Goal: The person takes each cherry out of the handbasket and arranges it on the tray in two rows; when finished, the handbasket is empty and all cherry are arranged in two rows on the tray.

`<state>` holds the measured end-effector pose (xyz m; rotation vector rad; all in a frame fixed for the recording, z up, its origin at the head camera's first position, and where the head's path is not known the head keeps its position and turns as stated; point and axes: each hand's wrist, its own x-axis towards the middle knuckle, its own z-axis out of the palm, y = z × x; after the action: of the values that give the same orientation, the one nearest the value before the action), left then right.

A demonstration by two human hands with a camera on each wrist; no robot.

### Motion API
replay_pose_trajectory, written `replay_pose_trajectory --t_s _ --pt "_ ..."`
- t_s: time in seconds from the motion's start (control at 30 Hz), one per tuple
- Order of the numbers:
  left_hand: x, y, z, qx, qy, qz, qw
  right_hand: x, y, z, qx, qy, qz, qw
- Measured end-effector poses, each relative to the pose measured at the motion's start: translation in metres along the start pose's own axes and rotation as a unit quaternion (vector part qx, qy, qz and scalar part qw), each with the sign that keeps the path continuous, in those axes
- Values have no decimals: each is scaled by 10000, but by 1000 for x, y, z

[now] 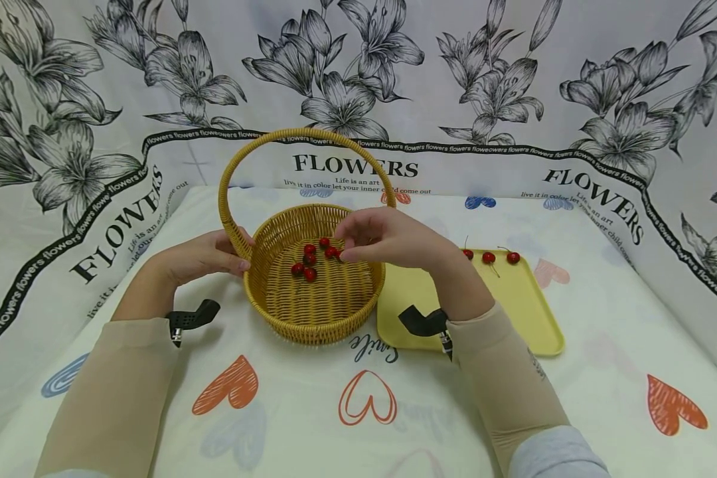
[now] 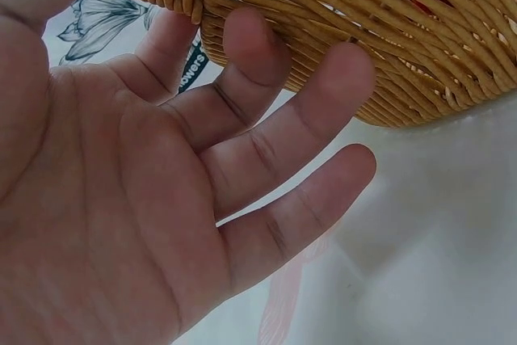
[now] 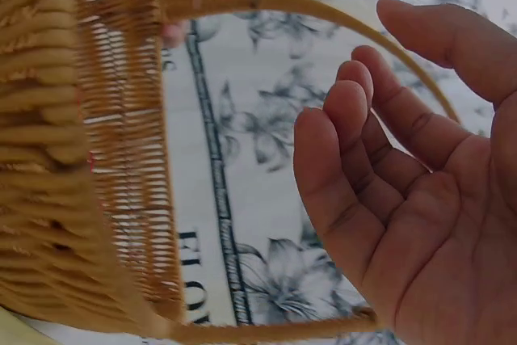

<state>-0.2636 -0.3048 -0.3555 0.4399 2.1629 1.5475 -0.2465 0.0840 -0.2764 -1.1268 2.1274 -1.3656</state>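
A round yellow wicker basket [image 1: 311, 325] with a tall arched handle stands upright, with several red cherries [image 1: 310, 273] on its floor. At its left side my left hand [image 1: 200, 255] pinches the foot of the handle between thumb and forefinger. The left wrist view has the other fingers of that hand [image 2: 161, 175] spread along the woven wall [image 2: 420, 54]. Over the basket's right part is my right hand [image 1: 394, 239], its fingers loosely bent. Nothing shows in the right hand [image 3: 412, 191] in the right wrist view, with the basket wall [image 3: 48, 159] beside it.
A yellow tray [image 1: 528, 305] lies right of the basket, partly under my right forearm. Along its far edge are more cherries with stems, including one cherry [image 1: 513, 257] near the corner. A white cloth [image 1: 299, 425] with printed hearts covers the table; a flowered cloth [image 1: 490, 79] hangs behind.
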Motion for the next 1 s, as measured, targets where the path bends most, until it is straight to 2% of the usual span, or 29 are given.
replay_pose_trajectory --t_s 0.23,0.47,0.73,0.9,1.0 --pt "0 -1 -1 17 -17 -3 10000 22 15 24 -210 -146 229 9994" --pt "-3 0 -1 -60 -24 9 10000 37 30 43 -596 -44 537 9968" --pt "-1 1 1 -35 -55 52 10000 48 48 52 -1232 104 924 9880" --pt "-1 0 -1 -19 -27 13 10000 58 54 57 -1547 48 1032 9825" --pt "0 -1 -2 -8 -57 27 10000 65 56 61 -1832 -61 1185 9759"
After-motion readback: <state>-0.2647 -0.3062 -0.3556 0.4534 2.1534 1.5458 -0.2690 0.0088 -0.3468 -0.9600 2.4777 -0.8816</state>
